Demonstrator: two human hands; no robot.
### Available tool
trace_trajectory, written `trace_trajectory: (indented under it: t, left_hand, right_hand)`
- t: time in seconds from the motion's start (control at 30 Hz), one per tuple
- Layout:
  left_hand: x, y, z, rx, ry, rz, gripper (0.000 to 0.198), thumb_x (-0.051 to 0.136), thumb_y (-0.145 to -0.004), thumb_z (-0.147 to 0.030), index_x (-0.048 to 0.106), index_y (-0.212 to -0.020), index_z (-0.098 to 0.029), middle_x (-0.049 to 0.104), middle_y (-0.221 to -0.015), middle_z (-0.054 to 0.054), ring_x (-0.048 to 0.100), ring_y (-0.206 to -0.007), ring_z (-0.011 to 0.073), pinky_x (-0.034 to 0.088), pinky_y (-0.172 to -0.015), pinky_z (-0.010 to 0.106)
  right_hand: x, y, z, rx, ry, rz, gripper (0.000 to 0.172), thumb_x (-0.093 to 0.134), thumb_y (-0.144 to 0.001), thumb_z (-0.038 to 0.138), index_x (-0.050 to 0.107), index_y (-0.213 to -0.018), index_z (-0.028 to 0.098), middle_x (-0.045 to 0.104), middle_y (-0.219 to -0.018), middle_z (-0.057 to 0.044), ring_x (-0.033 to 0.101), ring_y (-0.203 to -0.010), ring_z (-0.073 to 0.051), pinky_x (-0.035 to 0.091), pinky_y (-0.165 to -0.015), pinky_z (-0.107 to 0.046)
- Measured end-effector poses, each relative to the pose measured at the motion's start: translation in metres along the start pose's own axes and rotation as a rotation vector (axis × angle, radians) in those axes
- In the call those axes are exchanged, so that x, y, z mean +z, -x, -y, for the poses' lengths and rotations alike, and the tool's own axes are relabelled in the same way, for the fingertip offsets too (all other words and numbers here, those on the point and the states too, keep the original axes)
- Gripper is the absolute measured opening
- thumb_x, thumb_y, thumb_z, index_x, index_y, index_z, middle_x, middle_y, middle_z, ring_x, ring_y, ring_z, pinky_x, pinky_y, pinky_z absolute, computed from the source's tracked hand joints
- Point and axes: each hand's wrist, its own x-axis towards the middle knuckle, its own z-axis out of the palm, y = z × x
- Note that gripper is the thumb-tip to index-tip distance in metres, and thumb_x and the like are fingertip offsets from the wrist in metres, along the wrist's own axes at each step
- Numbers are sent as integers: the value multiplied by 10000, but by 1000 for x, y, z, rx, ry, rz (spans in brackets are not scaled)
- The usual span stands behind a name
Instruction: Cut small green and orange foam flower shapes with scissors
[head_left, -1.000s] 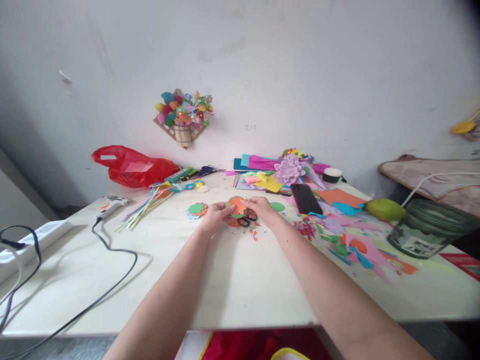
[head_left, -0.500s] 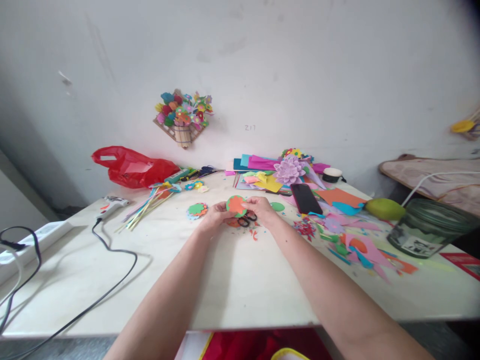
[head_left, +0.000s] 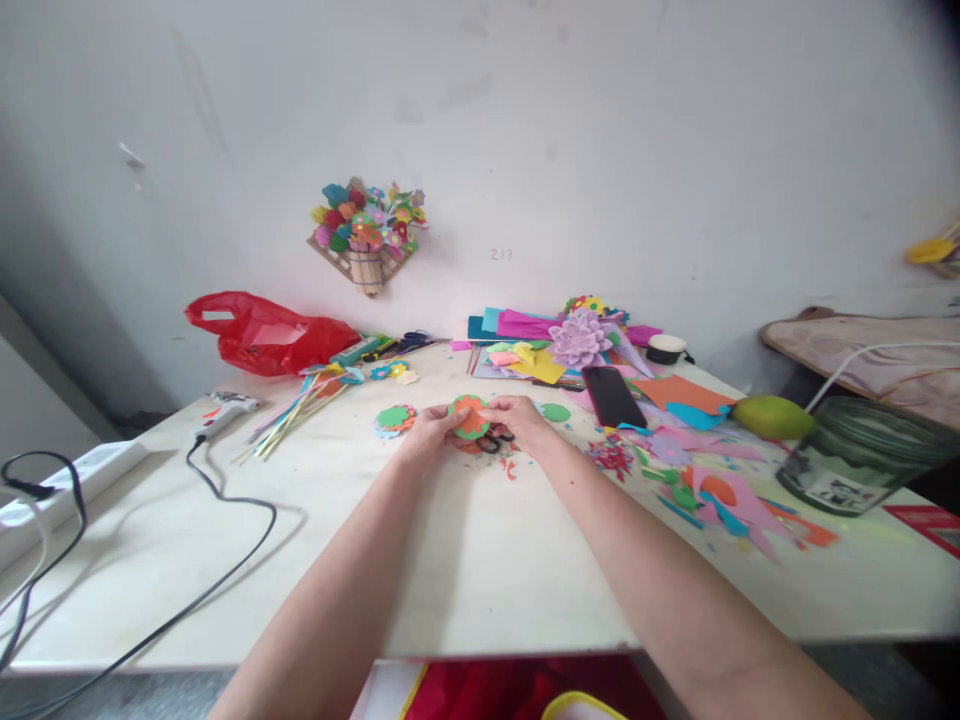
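Between my two hands is a round green foam disc (head_left: 466, 402) with an orange flower shape (head_left: 475, 418) lying on its face. My left hand (head_left: 430, 434) pinches the left edge, its thumb across the front. On the opposite edge, my right hand (head_left: 523, 420) grips with bent fingers. Black-handled scissors (head_left: 491, 443) lie just below the disc, partly hidden, among small orange scraps (head_left: 510, 468). Left of my left hand rests a stack of cut foam flowers (head_left: 395, 418), green on top. A plain green disc (head_left: 555, 412) lies beyond my right hand.
A glue gun (head_left: 229, 412), its cord and a power strip (head_left: 97, 470) occupy the left side. Sticks (head_left: 296, 415) lie near a red plastic bag (head_left: 270, 335). To the right are a phone (head_left: 611, 396), colourful foam scraps (head_left: 720, 495) and a glass jar (head_left: 840, 465).
The orange flower shape and green disc have turned or shifted slightly in my fingers, and my left thumb now lies further over the front. Both hands stay nearly in place.
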Motion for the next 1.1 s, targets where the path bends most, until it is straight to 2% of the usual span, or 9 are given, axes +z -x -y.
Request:
trace_trajectory:
  t: [0.17, 0.4, 0.87, 1.1]
  left_hand:
    - [0, -1, 1, 47, -55, 17, 415, 791, -602, -446, 699, -800, -93, 726, -760, 105, 675, -635, 207, 558, -621, 315]
    - [-1, -1, 1, 71, -121, 9, 431, 791, -582, -473, 703, -771, -96, 721, -712, 97, 672, -611, 212, 550, -607, 321]
    - [-5, -6, 6, 44, -121, 11, 380, 806, -579, -421, 710, -764, -103, 719, -697, 82, 656, -586, 185, 537, -611, 300]
    - [-5, -6, 6, 38, -137, -8, 379, 820, -556, -411, 710, -754, -107, 717, -690, 75, 655, -603, 178, 531, -622, 288]
  right_hand:
    - [0, 1, 1, 6, -4, 22, 205, 766, -533, 281, 625, -609, 153, 598, -540, 25, 492, -466, -78, 387, -447, -205]
    - [0, 3, 2, 6, -53, 36, 321, 700, -651, 461, 616, -650, 152, 584, -544, 9, 485, -453, -86, 361, -422, -208]
    - [-2, -1, -1, 5, -48, -18, 187, 745, -582, 312, 658, -624, 152, 598, -530, 21, 501, -470, -88, 390, -474, -220]
    - [-1, -3, 0, 9, -66, -35, 189, 769, -541, 285, 656, -608, 149, 603, -523, 23, 497, -454, -80, 379, -471, -218]
